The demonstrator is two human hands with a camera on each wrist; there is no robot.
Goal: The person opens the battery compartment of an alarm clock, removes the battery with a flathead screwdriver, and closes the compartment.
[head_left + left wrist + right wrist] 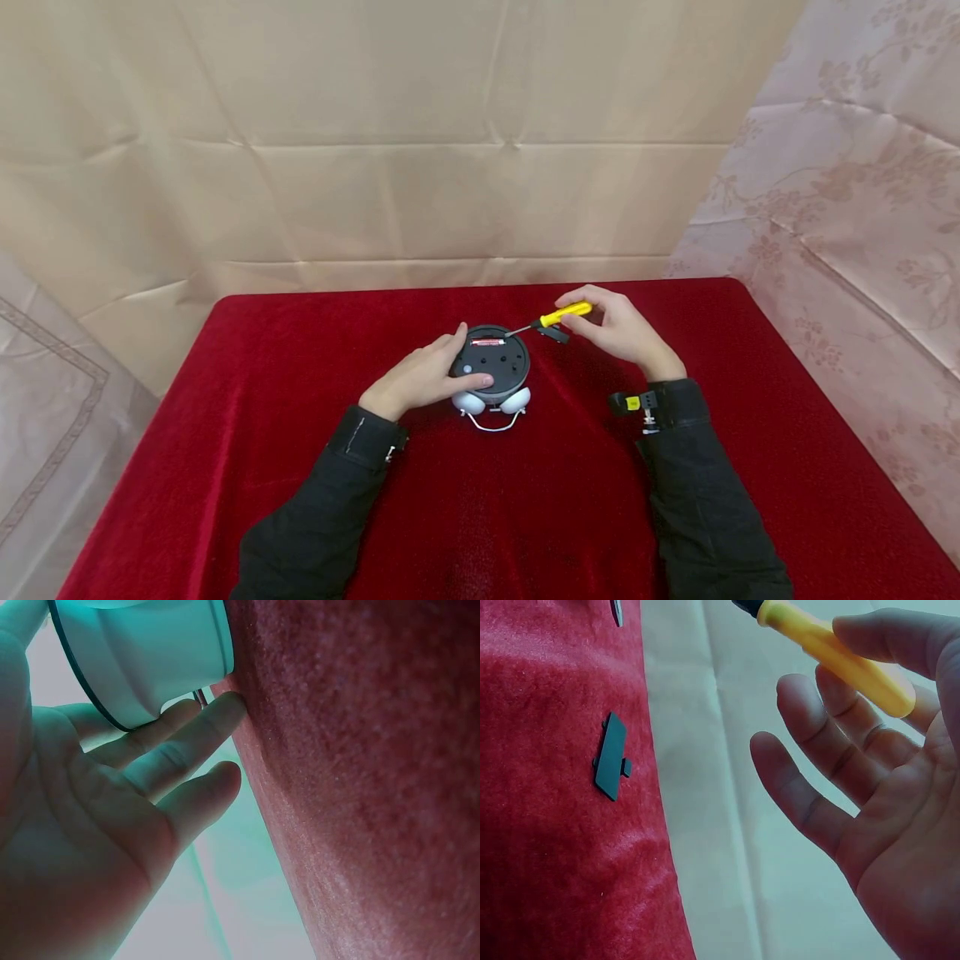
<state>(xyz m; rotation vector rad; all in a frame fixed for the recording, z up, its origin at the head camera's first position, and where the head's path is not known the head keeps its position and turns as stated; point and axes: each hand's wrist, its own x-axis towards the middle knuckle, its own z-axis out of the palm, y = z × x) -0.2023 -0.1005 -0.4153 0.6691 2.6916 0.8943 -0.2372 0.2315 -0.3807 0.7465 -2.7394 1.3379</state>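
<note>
A twin-bell alarm clock (491,385) with a dark back and white bells lies back side up, bells towards me. My left hand (416,377) holds it from the left, thumb over the back, fingers along the white casing (165,660) in the left wrist view. A red and white battery (488,342) sits in the uncovered compartment. Between thumb and fingers my right hand (626,333) pinches a yellow-handled screwdriver (566,314), its tip at the compartment's right end. Near that hand lies the black battery cover (610,757) on the cloth.
Red velvet cloth (480,517) covers the table. Beige hanging fabric (450,200) stands behind the far edge, with patterned pink fabric (862,233) on the right. A small black and yellow device (633,403) is strapped at my right cuff.
</note>
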